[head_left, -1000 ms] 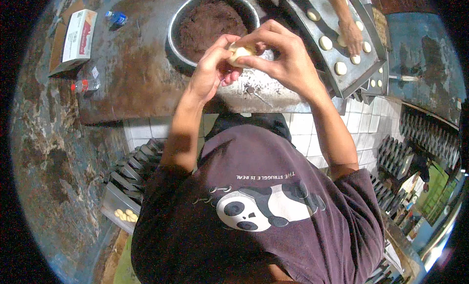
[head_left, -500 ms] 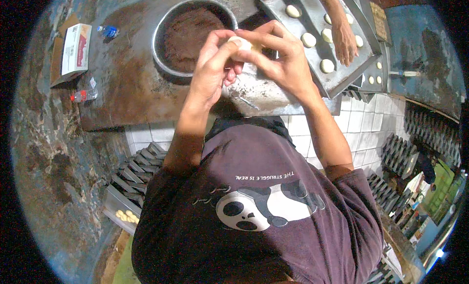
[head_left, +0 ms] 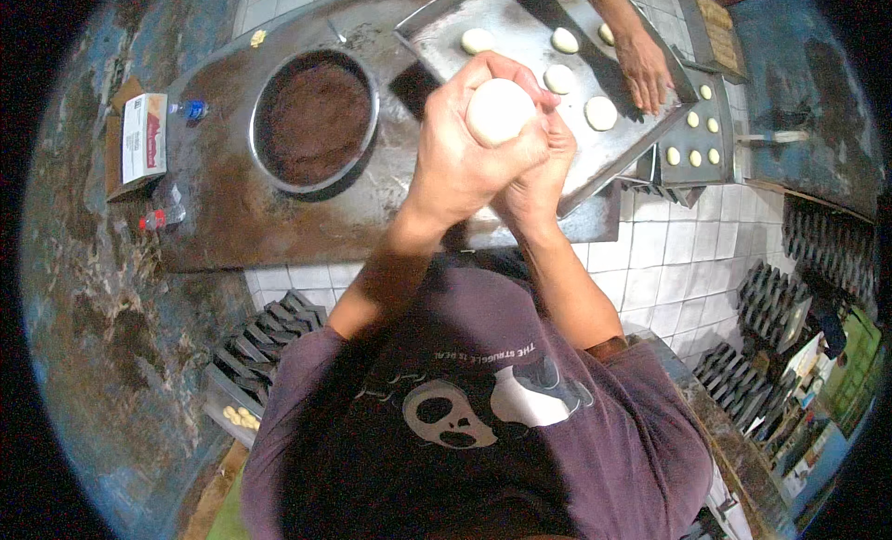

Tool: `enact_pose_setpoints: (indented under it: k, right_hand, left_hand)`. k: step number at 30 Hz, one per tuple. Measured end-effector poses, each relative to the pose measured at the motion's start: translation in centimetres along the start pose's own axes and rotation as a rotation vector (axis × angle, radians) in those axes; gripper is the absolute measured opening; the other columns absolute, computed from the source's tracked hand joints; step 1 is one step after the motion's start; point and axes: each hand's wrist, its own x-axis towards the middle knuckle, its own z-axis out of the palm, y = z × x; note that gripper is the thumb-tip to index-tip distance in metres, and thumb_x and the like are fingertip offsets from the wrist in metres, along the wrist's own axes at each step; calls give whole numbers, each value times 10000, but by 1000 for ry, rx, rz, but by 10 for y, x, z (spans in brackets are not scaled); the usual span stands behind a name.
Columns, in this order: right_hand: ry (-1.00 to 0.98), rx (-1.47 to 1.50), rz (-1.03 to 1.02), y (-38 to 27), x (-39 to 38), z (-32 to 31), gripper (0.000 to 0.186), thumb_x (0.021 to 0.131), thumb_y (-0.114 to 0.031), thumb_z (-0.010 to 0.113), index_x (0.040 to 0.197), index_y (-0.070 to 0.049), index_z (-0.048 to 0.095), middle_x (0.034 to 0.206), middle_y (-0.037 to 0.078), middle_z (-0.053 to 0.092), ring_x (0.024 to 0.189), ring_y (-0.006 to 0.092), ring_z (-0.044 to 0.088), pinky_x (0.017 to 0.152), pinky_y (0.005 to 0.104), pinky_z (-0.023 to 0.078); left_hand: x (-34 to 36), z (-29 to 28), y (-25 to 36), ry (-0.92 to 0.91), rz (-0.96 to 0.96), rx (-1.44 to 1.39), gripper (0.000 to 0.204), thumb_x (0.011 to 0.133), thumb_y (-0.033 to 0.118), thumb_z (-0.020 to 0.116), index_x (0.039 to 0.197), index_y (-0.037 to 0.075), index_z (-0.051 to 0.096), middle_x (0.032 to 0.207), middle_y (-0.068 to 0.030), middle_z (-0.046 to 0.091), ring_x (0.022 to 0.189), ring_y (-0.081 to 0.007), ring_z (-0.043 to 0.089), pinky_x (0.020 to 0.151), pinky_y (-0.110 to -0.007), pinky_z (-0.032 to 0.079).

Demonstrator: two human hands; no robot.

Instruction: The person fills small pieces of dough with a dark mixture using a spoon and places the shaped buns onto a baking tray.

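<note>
- Clock directions run from the pale dough ball (head_left: 500, 111), which sits raised at the picture's upper middle, bulging out of the person's grip.
- The left hand (head_left: 453, 159) is curled closely around it, the ball's smooth dome showing between thumb and forefinger; its lower part is hidden in the fist.
- The right hand (head_left: 539, 182), at 4 o'clock, is pressed against the left; its palm is turned away and its fingers partly covered, so I cannot tell how closed it is or whether it holds dough.
- Behind both hands, from 12 round to 4 o'clock, lies a metal tray (head_left: 516, 15) with dough rounds (head_left: 600, 113); the hands mask its near-left part and the upper border cuts its far end.
- A co-worker's hand (head_left: 643, 73), between 2 and 3 o'clock, hangs low inside the tray's right wall; what lies beneath it cannot be made out.
- At 9 o'clock, well apart, a round metal bowl (head_left: 373, 112) holds a dark brown mass (head_left: 311, 122).
- Bare table (head_left: 214, 215) stretches from the bowl to its front edge at 8 o'clock, and a strip separates bowl from tray.
- At 7 o'clock, small pale pieces (head_left: 242, 417) sit in dimness, too small to tell apart.
</note>
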Motion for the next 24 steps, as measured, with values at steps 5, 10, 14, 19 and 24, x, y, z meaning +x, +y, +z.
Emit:
enact_pose_setpoints:
  k: [5,10,14,19,24]
  right_hand:
    - [-342,-16,50,-46,23,-66,309,925,-129,693,1170,58,692,1116,77,722,976,137,658,890,295,528]
    - [-155,-53,-103,-67,28,-94,238,906,-125,715,1078,39,728,1030,77,745,949,154,681,866,315,542]
    - [-735,-622,143,-99,65,-139,217,923,-78,710,1122,7,735,986,108,767,945,180,722,873,356,564]
    - [-523,-813,-165,-97,108,-127,462,797,-200,865,1208,-42,724,1190,128,709,1043,226,715,861,339,602]
    - [-610,-765,-65,-52,187,-115,425,812,-247,868,1163,-39,748,1025,84,751,946,162,711,825,300,574]
  left_hand:
    - [17,44,-18,8,72,-1,351,802,-25,716,1116,21,567,991,-78,690,980,-152,703,872,-315,564]
    - [29,91,-35,-89,126,28,480,801,-72,698,1230,3,495,962,-70,704,918,-134,674,1058,-400,485]
    - [44,70,-69,159,34,298,513,780,-53,732,1241,55,532,976,-47,677,947,-158,688,959,-331,513]
    - [65,48,-115,-4,64,627,554,768,-12,766,1243,129,519,898,-143,738,898,-298,763,756,-390,581]
    - [122,6,-136,-9,178,893,718,794,201,865,1355,129,424,1079,-183,705,815,-276,733,726,-400,576]
